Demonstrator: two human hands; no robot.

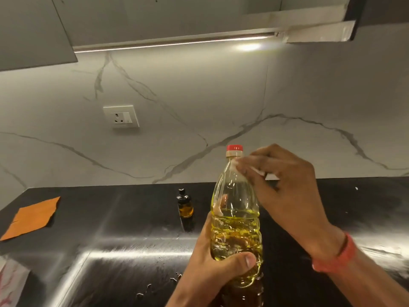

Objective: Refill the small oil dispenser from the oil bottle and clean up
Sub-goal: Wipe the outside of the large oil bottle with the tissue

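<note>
Upright, the ribbed clear oil bottle sits gripped by left hand; right hand pinches white tissue.

Left hand has a grip round the lower half of the oil bottle, held upright over the black counter, red cap on. Right hand presses a white tissue against the bottle's shoulder, just under the cap. The small dropper bottle stands just left of the oil bottle, and an orange cloth lies well off to its left.
</note>
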